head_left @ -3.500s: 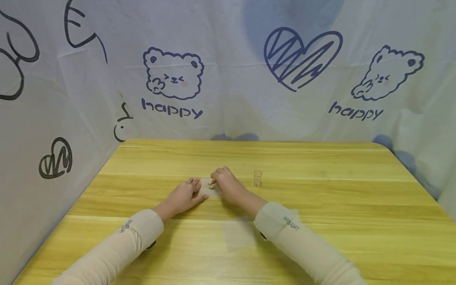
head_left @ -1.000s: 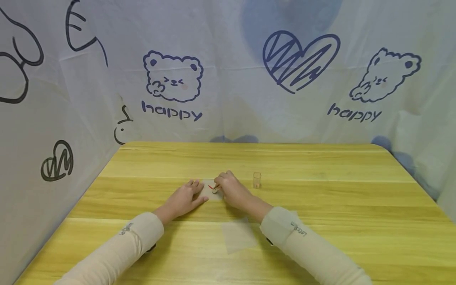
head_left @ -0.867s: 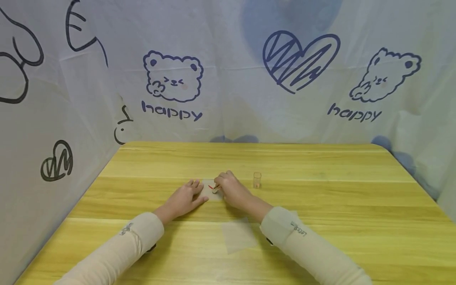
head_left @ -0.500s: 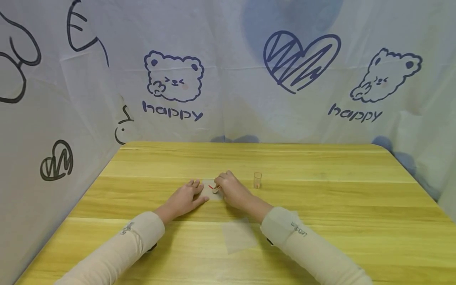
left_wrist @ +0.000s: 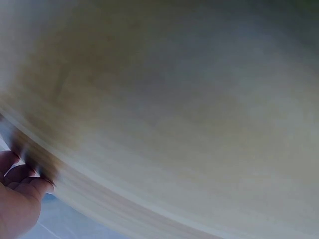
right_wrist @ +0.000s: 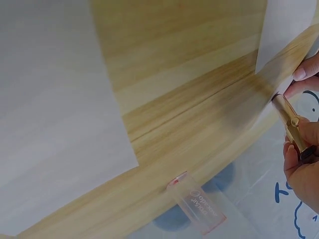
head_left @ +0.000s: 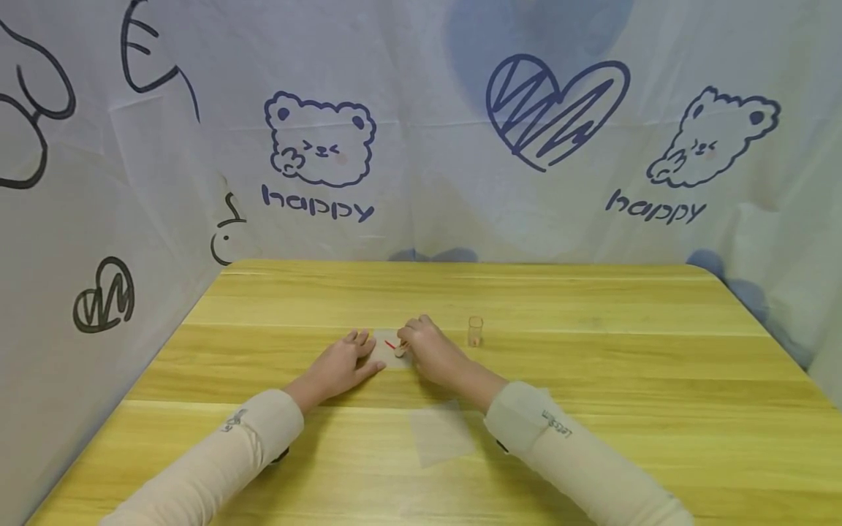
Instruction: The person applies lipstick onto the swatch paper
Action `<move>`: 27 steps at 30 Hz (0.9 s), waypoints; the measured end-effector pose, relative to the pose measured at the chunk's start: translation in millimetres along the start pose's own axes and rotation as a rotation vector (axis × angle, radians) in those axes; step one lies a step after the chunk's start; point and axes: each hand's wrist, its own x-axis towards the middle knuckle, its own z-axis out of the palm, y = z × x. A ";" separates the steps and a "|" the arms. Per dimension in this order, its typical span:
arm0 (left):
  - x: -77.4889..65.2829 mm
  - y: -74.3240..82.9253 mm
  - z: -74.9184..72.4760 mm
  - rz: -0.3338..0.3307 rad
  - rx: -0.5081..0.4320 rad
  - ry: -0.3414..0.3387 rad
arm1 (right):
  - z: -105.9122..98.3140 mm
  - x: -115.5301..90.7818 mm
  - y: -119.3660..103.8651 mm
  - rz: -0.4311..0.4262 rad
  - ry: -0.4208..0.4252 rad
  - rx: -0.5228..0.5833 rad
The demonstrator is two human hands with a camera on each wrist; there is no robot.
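Observation:
A small square of pale paper (head_left: 381, 359) lies on the table between my two hands, marked with a short red line (head_left: 390, 344). My left hand (head_left: 338, 362) rests beside it, fingers extended and touching its left edge. In the left wrist view only some fingertips of that hand show, at the lower left. My right hand (head_left: 429, 352) grips a gold-tubed lipstick (right_wrist: 294, 127) over the right part of the paper. Its tip is hard to make out. To the right of that hand a clear pinkish cap (head_left: 475, 332) stands upright, with white lettering in the right wrist view.
Nearer the body lies a sheet of thin white paper (head_left: 441, 436), with another corner of paper (head_left: 543, 394) by the right sleeve. The wooden table (head_left: 625, 351) ends at a hanging white cloth (head_left: 421, 183) with drawings behind and on the left.
The red line has appeared on the paper and grown longer. My right hand has shifted slightly right and toward the body with the lipstick. My left hand has stayed in place.

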 end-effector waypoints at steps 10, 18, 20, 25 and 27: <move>-0.1 -2.0 1.8 -0.001 -0.012 -0.001 | -2.3 -3.3 -0.7 0.000 -0.016 0.005; 0.8 -3.5 2.6 0.003 0.005 0.000 | -4.0 -6.4 -1.8 -0.008 -0.007 -0.002; 1.0 -3.1 2.6 0.002 0.007 -0.002 | -4.4 -7.8 -2.0 -0.005 -0.009 0.000; 1.2 -2.7 2.7 0.003 0.009 -0.001 | -4.3 -10.7 -1.8 0.003 -0.016 0.006; 1.2 -2.9 2.9 0.003 0.008 0.000 | -4.4 -11.6 -1.8 -0.002 -0.015 0.005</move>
